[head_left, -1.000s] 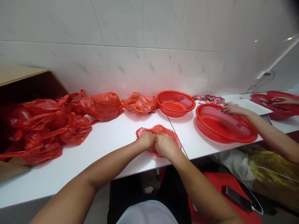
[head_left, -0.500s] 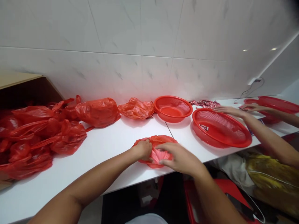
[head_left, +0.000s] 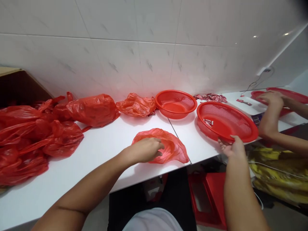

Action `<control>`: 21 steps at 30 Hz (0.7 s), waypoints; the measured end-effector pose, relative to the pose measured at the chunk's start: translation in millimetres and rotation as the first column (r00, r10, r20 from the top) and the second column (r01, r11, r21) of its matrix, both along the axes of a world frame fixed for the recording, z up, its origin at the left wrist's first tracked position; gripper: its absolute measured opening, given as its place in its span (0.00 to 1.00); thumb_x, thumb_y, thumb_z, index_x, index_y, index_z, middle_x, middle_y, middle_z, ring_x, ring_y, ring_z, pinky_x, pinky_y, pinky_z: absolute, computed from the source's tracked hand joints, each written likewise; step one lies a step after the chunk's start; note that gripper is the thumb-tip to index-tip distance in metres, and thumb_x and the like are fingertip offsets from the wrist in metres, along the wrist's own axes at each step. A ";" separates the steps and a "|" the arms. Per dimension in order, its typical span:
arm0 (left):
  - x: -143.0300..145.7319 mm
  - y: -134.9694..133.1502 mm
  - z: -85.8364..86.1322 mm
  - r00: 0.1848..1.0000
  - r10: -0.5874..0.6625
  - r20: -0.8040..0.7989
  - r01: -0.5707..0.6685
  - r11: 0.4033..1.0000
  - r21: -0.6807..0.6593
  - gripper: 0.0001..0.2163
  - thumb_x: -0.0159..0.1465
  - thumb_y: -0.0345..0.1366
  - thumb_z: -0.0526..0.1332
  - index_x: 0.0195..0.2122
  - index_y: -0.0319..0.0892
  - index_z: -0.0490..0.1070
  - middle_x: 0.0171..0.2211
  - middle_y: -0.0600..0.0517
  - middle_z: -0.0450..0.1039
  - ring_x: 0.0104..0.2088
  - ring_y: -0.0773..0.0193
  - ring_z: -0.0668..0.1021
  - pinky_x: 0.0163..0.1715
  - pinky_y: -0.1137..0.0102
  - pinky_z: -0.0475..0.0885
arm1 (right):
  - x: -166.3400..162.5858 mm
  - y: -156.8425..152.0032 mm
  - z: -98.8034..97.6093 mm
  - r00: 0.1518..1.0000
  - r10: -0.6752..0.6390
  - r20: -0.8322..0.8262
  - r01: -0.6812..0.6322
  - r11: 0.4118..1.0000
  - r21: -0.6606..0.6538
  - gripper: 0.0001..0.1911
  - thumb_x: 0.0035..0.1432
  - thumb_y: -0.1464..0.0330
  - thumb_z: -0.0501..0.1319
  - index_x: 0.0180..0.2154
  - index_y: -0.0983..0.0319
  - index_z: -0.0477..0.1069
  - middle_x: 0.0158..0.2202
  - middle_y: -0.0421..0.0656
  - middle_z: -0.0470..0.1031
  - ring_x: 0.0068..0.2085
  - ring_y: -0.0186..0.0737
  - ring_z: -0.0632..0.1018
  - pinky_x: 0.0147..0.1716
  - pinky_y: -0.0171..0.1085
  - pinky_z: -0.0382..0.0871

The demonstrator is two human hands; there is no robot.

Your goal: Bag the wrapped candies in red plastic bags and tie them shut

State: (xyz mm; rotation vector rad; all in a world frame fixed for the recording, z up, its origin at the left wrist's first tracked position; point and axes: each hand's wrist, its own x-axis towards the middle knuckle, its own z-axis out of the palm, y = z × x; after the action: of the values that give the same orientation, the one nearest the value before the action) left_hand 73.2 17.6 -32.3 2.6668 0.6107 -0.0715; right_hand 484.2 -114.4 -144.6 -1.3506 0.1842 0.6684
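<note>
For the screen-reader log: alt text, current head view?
A person's right hand grips the near side of a red basket on a white table; the left hand is over a crumpled red plastic bag. More red bags lie at left, another person's arms at right.

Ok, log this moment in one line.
left hand: at open bag; right hand: gripping front basket rim; front basket: small items inside; co-worker's hand: by far-right basket

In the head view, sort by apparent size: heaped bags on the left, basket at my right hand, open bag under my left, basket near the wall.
1. Heaped bags
2. Basket at your right hand and open bag under your left hand: similar, partly covered, so unranked
3. Basket near the wall
</note>
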 end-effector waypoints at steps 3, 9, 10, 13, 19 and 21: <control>-33.4 -23.6 -2.6 0.894 0.036 0.446 -0.086 0.992 0.093 0.09 0.69 0.37 0.61 0.39 0.51 0.83 0.44 0.45 0.79 0.45 0.51 0.79 0.50 0.59 0.73 | -23.3 -11.2 1.9 1.000 0.030 0.009 -0.031 0.998 0.054 0.07 0.55 0.66 0.57 0.35 0.59 0.72 0.27 0.44 0.79 0.27 0.43 0.81 0.26 0.41 0.79; -93.2 -48.2 -68.1 0.629 0.368 0.685 -0.643 0.741 0.193 0.10 0.61 0.43 0.72 0.43 0.53 0.84 0.69 0.45 0.56 0.68 0.35 0.61 0.67 0.38 0.58 | -126.6 -63.6 16.9 0.986 0.166 0.005 -0.156 0.916 0.370 0.09 0.52 0.65 0.64 0.38 0.56 0.77 0.32 0.42 0.84 0.36 0.49 0.85 0.46 0.61 0.80; -97.3 -47.6 -77.4 0.624 0.452 0.637 -0.672 0.727 0.141 0.13 0.62 0.45 0.71 0.47 0.52 0.83 0.69 0.43 0.56 0.67 0.36 0.64 0.65 0.39 0.61 | -143.1 -67.2 24.2 0.978 0.209 0.010 -0.195 0.893 0.406 0.12 0.54 0.65 0.64 0.41 0.55 0.78 0.35 0.43 0.85 0.39 0.50 0.85 0.48 0.62 0.79; -98.3 -41.1 -92.4 0.602 0.614 0.511 -0.703 0.711 -0.026 0.20 0.64 0.49 0.67 0.55 0.49 0.78 0.63 0.42 0.62 0.58 0.44 0.73 0.58 0.47 0.73 | -178.3 -64.2 42.8 0.945 0.328 0.021 -0.302 0.840 0.450 0.18 0.57 0.64 0.65 0.50 0.56 0.79 0.45 0.46 0.85 0.48 0.53 0.85 0.52 0.60 0.79; -79.7 -26.9 -87.0 0.577 0.635 0.514 -0.647 0.739 -0.188 0.17 0.66 0.38 0.60 0.56 0.44 0.74 0.54 0.45 0.72 0.41 0.58 0.80 0.49 0.58 0.77 | -202.3 -31.3 39.4 0.864 0.498 0.074 -0.471 0.749 0.466 0.18 0.55 0.67 0.69 0.49 0.61 0.79 0.48 0.47 0.84 0.48 0.50 0.85 0.47 0.46 0.83; -74.6 -23.8 -84.7 0.543 0.663 0.516 -0.622 0.730 -0.284 0.19 0.62 0.33 0.60 0.55 0.42 0.74 0.51 0.45 0.73 0.37 0.60 0.79 0.44 0.61 0.77 | -209.4 -13.5 35.5 0.826 0.555 0.100 -0.524 0.689 0.502 0.15 0.55 0.66 0.70 0.46 0.61 0.79 0.47 0.46 0.84 0.46 0.49 0.85 0.42 0.43 0.83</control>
State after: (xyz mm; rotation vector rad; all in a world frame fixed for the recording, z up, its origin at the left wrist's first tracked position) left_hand -1.4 -6.3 -117.0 2.0294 1.2795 0.9030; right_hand 274.8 -127.9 -109.1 -0.8491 -0.3541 1.1682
